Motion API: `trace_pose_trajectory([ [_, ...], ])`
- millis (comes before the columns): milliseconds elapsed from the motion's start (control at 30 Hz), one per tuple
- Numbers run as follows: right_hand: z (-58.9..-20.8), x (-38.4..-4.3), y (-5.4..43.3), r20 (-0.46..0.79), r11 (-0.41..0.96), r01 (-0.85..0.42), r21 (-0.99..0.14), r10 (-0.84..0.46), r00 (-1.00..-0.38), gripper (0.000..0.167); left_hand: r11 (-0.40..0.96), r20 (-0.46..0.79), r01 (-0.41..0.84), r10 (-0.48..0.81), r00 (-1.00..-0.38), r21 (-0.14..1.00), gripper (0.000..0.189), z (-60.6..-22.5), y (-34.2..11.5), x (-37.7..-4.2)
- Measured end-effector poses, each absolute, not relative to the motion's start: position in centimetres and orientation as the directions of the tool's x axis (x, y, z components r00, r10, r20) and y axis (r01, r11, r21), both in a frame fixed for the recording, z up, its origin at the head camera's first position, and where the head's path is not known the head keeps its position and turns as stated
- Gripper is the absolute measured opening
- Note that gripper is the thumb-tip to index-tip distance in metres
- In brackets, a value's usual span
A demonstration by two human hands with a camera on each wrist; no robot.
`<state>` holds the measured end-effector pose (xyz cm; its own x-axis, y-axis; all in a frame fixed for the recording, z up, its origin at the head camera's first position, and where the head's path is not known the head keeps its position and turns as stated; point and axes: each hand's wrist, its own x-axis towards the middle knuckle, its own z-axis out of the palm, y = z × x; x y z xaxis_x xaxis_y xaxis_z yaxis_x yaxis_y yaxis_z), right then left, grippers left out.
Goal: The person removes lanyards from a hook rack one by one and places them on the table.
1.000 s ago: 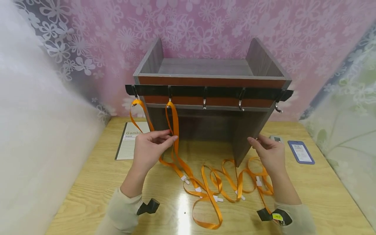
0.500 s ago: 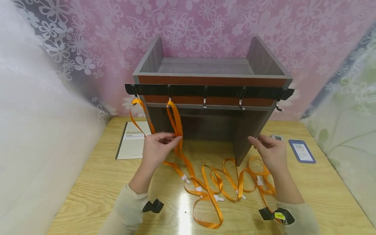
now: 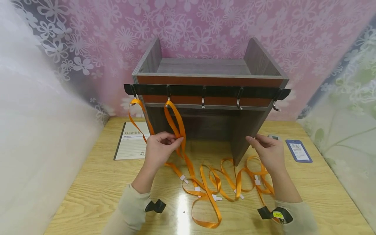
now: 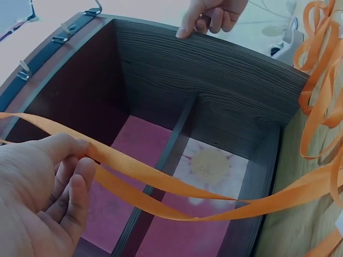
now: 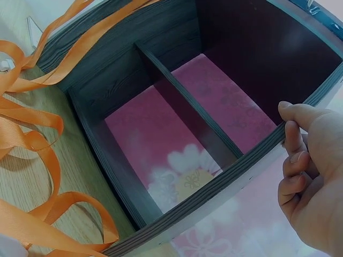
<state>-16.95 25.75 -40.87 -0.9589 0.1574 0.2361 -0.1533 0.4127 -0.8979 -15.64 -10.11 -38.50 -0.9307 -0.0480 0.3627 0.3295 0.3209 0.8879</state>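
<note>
Before a pink flowered wall (image 3: 202,29), above a wooden table (image 3: 88,186), the orange ribbon (image 4: 128,165) pinched by the left hand (image 3: 161,149) had been drawn rightward — strands apparently gathered, loop kept on the second hook (image 3: 168,98) — while the grey shelf (image 3: 205,80) was pinched at its side edge by the right hand (image 3: 268,151).

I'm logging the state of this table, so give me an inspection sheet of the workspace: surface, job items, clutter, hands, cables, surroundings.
Surface: wood-grain table, glare nearest the person.
Job items: grey shelf unit; black rail with five silver hooks, orange lanyards on the two leftmost, the other three bare; loose lanyards looped on the table.
Clutter: Gambit notebook at left; blue card holder and small grey device at right, the device partly hidden.
Hands: left hand pinches the second hook's lanyard; right hand grips the edge of the right side panel.
Cables: nothing seen.
Surroundings: pink floral backdrop behind.
</note>
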Motion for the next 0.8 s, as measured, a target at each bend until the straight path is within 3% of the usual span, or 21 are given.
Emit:
trace_pose_trajectory([
  [433,-40.7,-16.7,25.7,0.239,0.376,-0.165,-0.912,0.157,-0.958,0.038,0.226,0.298,0.301,0.049,-0.953,0.926,0.015,-37.5,-10.5,-15.2],
  [800,-40.6,-17.0,25.7,0.257,0.410,-0.183,-0.893,0.131,-0.958,0.034,0.186,0.306,0.323,0.116,-0.945,0.928,0.013,-33.7,-11.2,-13.9],
])
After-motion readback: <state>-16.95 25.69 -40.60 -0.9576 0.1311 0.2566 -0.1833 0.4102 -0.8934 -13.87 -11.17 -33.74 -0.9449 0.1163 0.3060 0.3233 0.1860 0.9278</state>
